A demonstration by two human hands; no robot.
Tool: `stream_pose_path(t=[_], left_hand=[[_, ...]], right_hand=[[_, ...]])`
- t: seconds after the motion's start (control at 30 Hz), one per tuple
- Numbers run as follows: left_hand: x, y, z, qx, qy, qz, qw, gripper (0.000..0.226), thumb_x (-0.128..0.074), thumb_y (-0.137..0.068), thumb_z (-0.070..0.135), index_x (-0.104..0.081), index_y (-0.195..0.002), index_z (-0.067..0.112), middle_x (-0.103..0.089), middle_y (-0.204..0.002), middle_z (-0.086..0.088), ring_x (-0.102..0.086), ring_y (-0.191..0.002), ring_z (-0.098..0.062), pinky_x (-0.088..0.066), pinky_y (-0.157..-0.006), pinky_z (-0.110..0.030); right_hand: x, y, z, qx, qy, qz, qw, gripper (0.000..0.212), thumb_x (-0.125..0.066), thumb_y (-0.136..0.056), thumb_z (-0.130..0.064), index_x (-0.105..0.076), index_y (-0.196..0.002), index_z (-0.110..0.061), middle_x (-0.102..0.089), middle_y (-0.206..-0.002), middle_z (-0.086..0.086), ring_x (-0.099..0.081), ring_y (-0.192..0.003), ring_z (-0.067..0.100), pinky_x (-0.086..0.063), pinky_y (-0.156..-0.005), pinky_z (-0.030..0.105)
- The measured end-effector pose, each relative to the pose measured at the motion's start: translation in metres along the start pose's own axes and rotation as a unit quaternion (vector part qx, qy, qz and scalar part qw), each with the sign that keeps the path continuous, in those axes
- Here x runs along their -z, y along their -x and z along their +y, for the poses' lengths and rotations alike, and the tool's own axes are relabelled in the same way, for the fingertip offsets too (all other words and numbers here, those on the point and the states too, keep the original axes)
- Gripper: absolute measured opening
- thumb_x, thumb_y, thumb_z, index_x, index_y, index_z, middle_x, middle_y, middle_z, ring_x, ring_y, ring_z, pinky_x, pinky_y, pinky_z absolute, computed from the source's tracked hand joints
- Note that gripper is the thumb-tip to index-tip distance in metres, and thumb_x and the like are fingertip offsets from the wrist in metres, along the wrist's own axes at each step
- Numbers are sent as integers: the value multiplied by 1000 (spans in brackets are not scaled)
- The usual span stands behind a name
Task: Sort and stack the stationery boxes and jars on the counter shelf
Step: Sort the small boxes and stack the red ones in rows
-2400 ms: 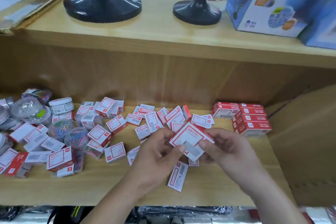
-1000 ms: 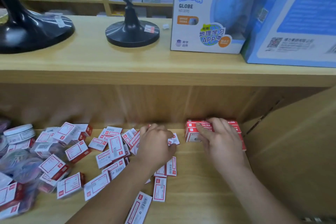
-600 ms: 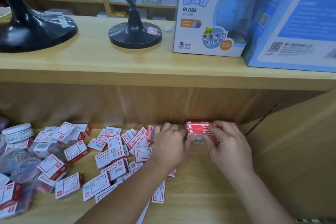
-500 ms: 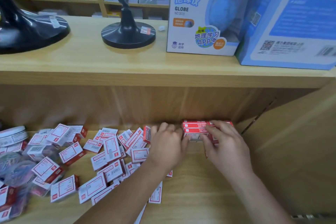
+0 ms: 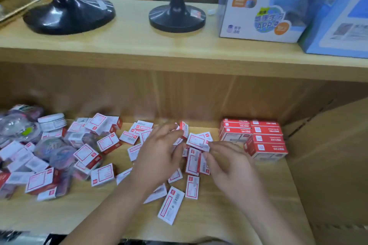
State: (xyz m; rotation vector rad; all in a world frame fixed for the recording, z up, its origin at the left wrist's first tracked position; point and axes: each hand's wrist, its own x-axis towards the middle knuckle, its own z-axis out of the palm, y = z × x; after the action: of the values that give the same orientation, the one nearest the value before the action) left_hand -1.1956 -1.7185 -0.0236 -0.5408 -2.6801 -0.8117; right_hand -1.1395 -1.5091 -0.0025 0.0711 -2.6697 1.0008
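Many small red-and-white stationery boxes [image 5: 85, 154] lie scattered over the lower counter shelf [image 5: 219, 213]. At the back right stands a neat stack of the same red boxes [image 5: 264, 145]. My right hand [image 5: 229, 169] pinches one small box [image 5: 196, 141] by its edge, just left of the stack. My left hand [image 5: 159, 155] hovers over the middle of the pile with its fingers stretched out, their tips beside an upright box [image 5: 184, 129]. Round jars [image 5: 52, 123] and clear tubs of coloured clips [image 5: 53, 150] sit at the far left among the boxes.
The upper counter [image 5: 139, 45] carries two black globe stands [image 5: 68, 16] [image 5: 177, 18] and blue-and-white globe cartons [image 5: 264, 6]. A brown cardboard panel [image 5: 328, 165] closes the shelf on the right. More small boxes [image 5: 171, 205] lie near the front edge.
Both hands have drawn back from the red stack toward the pile. My right hand now pinches a small box. The view has shifted right and down.
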Motion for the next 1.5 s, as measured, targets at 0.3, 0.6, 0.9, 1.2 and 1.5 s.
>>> stream_pose_path(t=[0.3, 0.6, 0.9, 1.2, 1.5], left_hand=[[44, 127, -34, 91, -46, -66, 993, 90, -72, -70, 73, -60, -141, 20, -44, -157, -10, -42, -144, -34, -34, -118, -52], [41, 145, -48, 41, -92, -54, 993, 68, -65, -88, 61, -53, -147, 29, -46, -156, -5, -46, -142, -29, -34, -116, -54], [52, 145, -54, 44, -143, -41, 988, 55, -71, -78, 59, -70, -121, 25, -66, -119, -1, -60, -114, -30, -38, -112, -58], [56, 144, -56, 47, -99, 35, 993, 33, -62, -99, 37, -73, -115, 10, -66, -129, -5, -57, -123, -29, -43, -109, -47], [58, 115, -64, 58, -129, 6, 990, 37, -60, -96, 36, -69, -125, 15, -56, -141, -10, -43, -137, -41, -37, -111, -59]], right_hand=[[-54, 31, -28, -89, 57, -207, 973, 139, -46, -37, -102, -15, -157, -41, -1, -168, -2, 4, -155, 24, -12, -126, 43], [-70, 37, -16, 3, 148, -177, 973, 105, -43, -60, -100, -48, -145, -39, -38, -159, 2, -22, -153, 25, -20, -122, 40], [-71, 37, -15, -3, 138, -147, 980, 97, -57, -63, -86, -55, -142, -30, -55, -141, 1, -43, -136, 30, -41, -111, 46], [-73, 38, -12, 23, 148, -138, 979, 92, -53, -68, -85, -57, -140, -29, -56, -129, -1, -47, -129, 32, -45, -101, 45], [-59, 33, -22, 7, 141, -173, 975, 70, -52, -80, -74, -59, -139, -35, -55, -135, -8, -47, -130, 21, -45, -104, 38]])
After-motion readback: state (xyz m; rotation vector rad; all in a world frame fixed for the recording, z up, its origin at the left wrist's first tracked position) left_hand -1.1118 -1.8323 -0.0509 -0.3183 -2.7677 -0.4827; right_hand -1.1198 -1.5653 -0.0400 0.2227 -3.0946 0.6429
